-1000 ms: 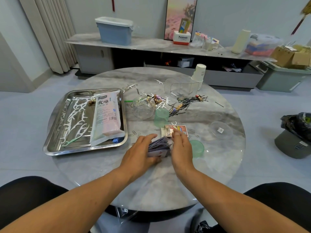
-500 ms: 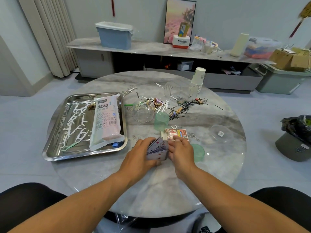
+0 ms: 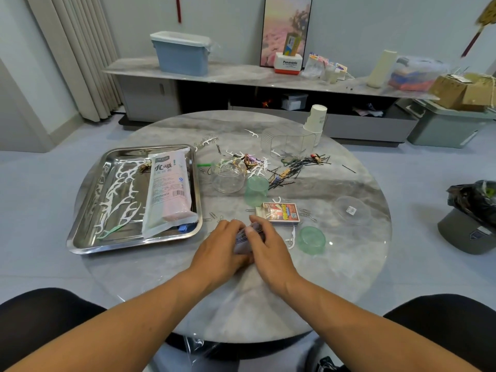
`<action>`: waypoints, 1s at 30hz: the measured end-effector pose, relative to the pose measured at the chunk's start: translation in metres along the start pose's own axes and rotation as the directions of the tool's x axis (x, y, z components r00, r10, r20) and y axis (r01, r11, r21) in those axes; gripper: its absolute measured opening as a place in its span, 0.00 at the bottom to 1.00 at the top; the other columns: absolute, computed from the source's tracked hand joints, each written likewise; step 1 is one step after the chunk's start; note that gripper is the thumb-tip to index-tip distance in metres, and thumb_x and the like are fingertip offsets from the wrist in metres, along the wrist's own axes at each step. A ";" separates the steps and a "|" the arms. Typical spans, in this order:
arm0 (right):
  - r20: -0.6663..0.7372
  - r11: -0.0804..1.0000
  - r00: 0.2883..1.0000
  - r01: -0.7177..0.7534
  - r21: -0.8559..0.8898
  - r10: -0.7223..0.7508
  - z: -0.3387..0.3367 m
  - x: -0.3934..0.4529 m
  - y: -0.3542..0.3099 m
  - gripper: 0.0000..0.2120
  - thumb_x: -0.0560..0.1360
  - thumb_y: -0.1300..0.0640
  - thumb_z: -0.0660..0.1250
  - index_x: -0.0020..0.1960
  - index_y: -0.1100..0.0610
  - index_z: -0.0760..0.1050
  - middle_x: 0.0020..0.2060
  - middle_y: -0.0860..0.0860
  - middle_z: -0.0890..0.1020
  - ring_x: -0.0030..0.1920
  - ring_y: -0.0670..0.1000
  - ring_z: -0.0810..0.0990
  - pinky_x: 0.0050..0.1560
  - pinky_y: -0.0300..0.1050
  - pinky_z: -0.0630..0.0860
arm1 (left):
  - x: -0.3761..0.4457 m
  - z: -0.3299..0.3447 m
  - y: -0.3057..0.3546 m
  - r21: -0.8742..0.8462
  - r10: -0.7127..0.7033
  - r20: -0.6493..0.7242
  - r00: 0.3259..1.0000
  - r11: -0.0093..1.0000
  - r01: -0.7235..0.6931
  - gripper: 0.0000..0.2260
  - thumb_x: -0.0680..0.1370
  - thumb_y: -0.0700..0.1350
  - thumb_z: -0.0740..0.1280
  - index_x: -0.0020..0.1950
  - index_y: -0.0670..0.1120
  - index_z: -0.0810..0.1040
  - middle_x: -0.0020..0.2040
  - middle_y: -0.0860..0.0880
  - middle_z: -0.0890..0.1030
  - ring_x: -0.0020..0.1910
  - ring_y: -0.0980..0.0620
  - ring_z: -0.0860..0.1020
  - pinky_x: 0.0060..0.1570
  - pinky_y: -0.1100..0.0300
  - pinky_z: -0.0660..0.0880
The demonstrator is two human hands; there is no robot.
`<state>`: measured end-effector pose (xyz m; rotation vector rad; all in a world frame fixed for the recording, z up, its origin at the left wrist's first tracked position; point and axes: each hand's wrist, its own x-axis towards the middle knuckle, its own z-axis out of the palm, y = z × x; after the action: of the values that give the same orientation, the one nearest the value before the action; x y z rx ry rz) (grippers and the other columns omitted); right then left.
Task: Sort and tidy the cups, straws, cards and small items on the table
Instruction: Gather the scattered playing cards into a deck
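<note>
Cards (image 3: 246, 238) sit squeezed between the left hand (image 3: 220, 245) and right hand (image 3: 265, 244) at the table's (image 3: 349, 277) near edge, fingers curled round them, and a loose squeeze could spill the stack!

The red-and-white box (image 3: 287, 63) on the far shelf reads "Panasonic". The straw packet (image 3: 168, 193) in the tray bears large Chinese characters and a barcode. Print on the card box (image 3: 279, 213) is too small to read.
</note>
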<state>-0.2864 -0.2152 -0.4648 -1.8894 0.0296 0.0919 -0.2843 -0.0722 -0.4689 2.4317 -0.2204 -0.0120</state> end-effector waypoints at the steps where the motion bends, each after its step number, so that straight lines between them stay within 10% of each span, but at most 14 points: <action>1: -0.069 1.000 0.998 -0.011 0.024 0.013 -0.002 0.001 -0.001 0.12 0.83 0.51 0.61 0.66 0.43 0.75 0.57 0.40 0.81 0.56 0.41 0.80 0.50 0.29 0.73 | 0.000 0.000 0.000 0.031 -0.009 -0.004 1.000 0.999 0.009 0.21 0.70 0.57 0.75 0.57 0.58 0.69 0.52 0.56 0.71 0.51 0.52 0.75 0.47 0.53 0.73; 4: -0.156 0.993 0.985 -0.053 0.107 0.069 -0.005 0.005 -0.004 0.10 0.83 0.52 0.60 0.61 0.46 0.77 0.50 0.41 0.83 0.48 0.40 0.80 0.40 0.26 0.71 | -0.001 0.001 0.001 0.057 -0.024 -0.017 1.000 0.998 0.025 0.23 0.69 0.58 0.76 0.56 0.58 0.67 0.52 0.56 0.70 0.50 0.52 0.74 0.46 0.53 0.72; 8: 0.027 0.999 0.999 -0.040 0.030 0.040 0.000 0.002 -0.001 0.23 0.82 0.41 0.62 0.76 0.43 0.68 0.66 0.37 0.75 0.65 0.38 0.73 0.63 0.33 0.66 | -0.001 0.002 0.000 0.094 0.003 -0.009 1.000 0.996 -0.002 0.21 0.70 0.57 0.75 0.55 0.57 0.67 0.51 0.55 0.68 0.50 0.51 0.74 0.42 0.54 0.68; 12: 0.087 0.999 0.995 -0.050 0.000 0.050 -0.003 0.007 -0.004 0.28 0.82 0.43 0.63 0.80 0.46 0.61 0.73 0.44 0.72 0.70 0.41 0.71 0.65 0.30 0.66 | 0.000 0.002 -0.002 0.096 0.012 -0.024 1.000 0.995 -0.009 0.11 0.75 0.50 0.71 0.51 0.52 0.71 0.49 0.52 0.73 0.48 0.49 0.75 0.43 0.51 0.71; 19: 0.104 0.939 0.991 -0.118 0.324 0.088 -0.005 0.009 -0.024 0.46 0.67 0.40 0.79 0.78 0.45 0.59 0.64 0.50 0.79 0.60 0.48 0.82 0.63 0.49 0.79 | 0.002 -0.005 0.021 -0.585 -0.141 -0.189 0.972 0.811 0.004 0.09 0.77 0.40 0.71 0.46 0.51 0.73 0.45 0.49 0.81 0.46 0.50 0.81 0.46 0.51 0.80; 25: -0.053 0.989 0.995 0.086 0.118 -0.080 -0.007 0.006 -0.019 0.27 0.67 0.49 0.78 0.60 0.39 0.69 0.48 0.46 0.84 0.47 0.45 0.84 0.49 0.43 0.82 | -0.002 0.004 0.022 -0.265 -0.076 -0.083 0.994 0.963 0.052 0.15 0.76 0.41 0.68 0.61 0.49 0.71 0.55 0.52 0.71 0.60 0.48 0.70 0.59 0.51 0.72; 30: 0.013 0.973 0.983 0.184 -0.139 -0.184 -0.016 0.008 -0.005 0.31 0.67 0.50 0.75 0.64 0.35 0.64 0.54 0.41 0.79 0.52 0.41 0.81 0.49 0.38 0.78 | 0.003 -0.012 0.021 -0.464 -0.201 0.173 0.964 0.847 0.260 0.38 0.75 0.31 0.64 0.80 0.55 0.57 0.72 0.50 0.69 0.67 0.51 0.72 0.64 0.55 0.74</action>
<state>-0.2775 -0.2282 -0.4555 -2.0226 -0.1560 -0.0342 -0.2837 -0.0811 -0.4461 1.9401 0.0282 -0.2874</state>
